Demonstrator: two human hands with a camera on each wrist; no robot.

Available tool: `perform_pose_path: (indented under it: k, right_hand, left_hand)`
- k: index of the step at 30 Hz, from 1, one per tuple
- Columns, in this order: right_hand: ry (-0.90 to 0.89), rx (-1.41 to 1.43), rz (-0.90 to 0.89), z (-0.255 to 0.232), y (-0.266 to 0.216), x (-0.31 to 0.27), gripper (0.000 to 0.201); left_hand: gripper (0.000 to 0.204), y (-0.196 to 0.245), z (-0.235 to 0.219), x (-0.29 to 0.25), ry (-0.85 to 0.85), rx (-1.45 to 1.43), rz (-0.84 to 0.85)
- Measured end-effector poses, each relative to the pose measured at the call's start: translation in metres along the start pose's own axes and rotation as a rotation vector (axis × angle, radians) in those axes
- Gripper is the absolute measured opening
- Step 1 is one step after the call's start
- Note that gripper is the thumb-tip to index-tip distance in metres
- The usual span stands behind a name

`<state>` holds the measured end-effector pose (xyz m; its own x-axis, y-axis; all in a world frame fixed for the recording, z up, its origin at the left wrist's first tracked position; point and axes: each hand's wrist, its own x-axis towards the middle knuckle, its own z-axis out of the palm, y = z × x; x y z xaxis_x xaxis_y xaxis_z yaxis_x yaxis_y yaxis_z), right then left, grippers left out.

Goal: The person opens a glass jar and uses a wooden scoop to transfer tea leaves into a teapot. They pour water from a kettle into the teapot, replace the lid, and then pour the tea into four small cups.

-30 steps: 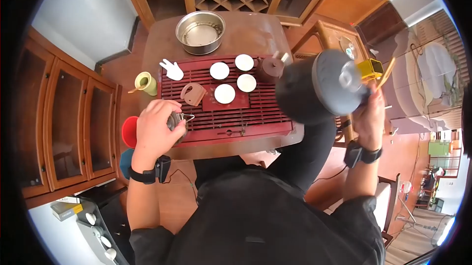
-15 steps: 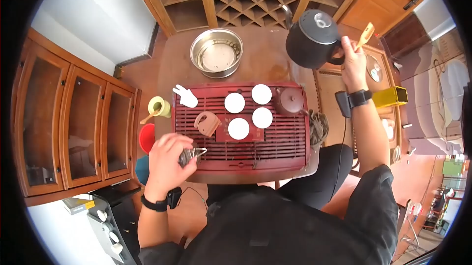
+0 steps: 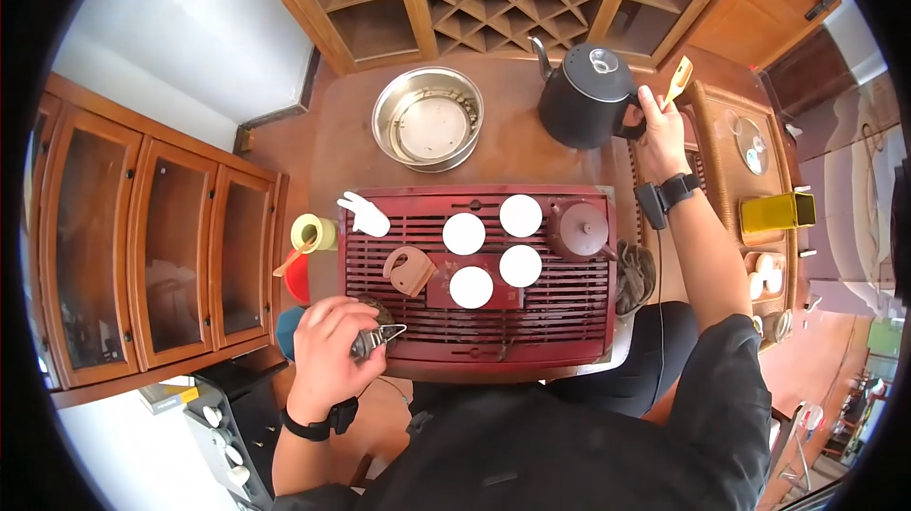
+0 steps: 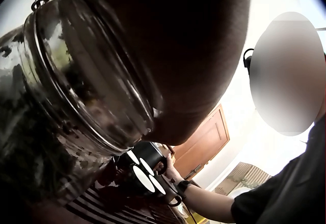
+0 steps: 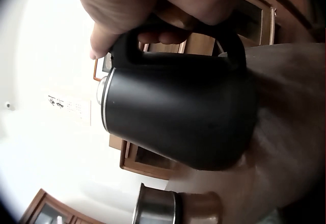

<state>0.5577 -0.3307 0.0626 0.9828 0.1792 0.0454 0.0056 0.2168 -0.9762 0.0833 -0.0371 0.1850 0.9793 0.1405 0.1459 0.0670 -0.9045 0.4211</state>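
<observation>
My left hand [image 3: 327,350] grips the lid end of a glass clip-top jar [image 4: 46,96] at the front left corner of the red slatted tea tray [image 3: 560,340]. Dark leaves show through the glass. At the table's back right, my right hand [image 3: 661,136] holds a black gooseneck kettle [image 3: 584,98] by its handle, the base close to the tabletop. A small wooden scoop [image 3: 678,82] sticks up from that same hand. Several white cups [image 3: 472,287] and a brown lidded teapot [image 3: 579,226] sit on the tray between the hands.
A steel basin [image 3: 427,160] stands behind the tray. On the tray's left are a brown clay piece [image 3: 410,272] and a white hand-shaped piece [image 3: 365,217]. A pale green holder [image 3: 325,236] stands left, a grey cloth [image 3: 634,278] lies right. A yellow container [image 3: 773,215] sits on the side table.
The kettle has travelled from the right of the tray to the table's back right and come down lower. My left hand keeps holding the jar near the tray's corner. The head view has shifted.
</observation>
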Motion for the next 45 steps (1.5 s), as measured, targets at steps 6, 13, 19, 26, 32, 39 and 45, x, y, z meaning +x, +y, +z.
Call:
perform_pose_path:
  k: [6, 13, 19, 26, 32, 39, 45]
  right_hand:
    - [-0.02, -0.262, 0.061, 0.014, -0.035, -0.02, 0.032]
    - [-0.141, -0.997, -0.249, 0.038, -0.159, -0.112, 0.04]
    - [-0.558, -1.315, -0.163, 0.122, -0.125, -0.182, 0.052]
    - [-0.637, -1.511, -0.077, 0.159, -0.093, -0.194, 0.06]
    - [-0.621, -1.525, -0.049, 0.164, -0.082, -0.19, 0.049]
    - [-0.614, -1.509, -0.031, 0.163, -0.07, -0.185, 0.045]
    - [-0.464, -1.312, 0.102, 0.17, -0.093, -0.136, 0.05]
  left_hand:
    - [0.032, -0.002, -0.001, -0.005, 0.041, -0.01, 0.02]
    - [0.028, -0.006, -0.002, -0.012, 0.076, -0.037, 0.056]
    - [0.025, -0.008, 0.004, -0.016, 0.118, -0.048, 0.038]
    - [0.023, -0.011, 0.006, -0.018, 0.136, -0.066, 0.023]
    - [0.024, -0.009, 0.002, -0.017, 0.128, -0.067, 0.003]
    - [0.026, -0.011, 0.003, -0.015, 0.129, -0.089, 0.011]
    - [0.027, -0.013, 0.0, -0.009, 0.124, -0.09, 0.026]
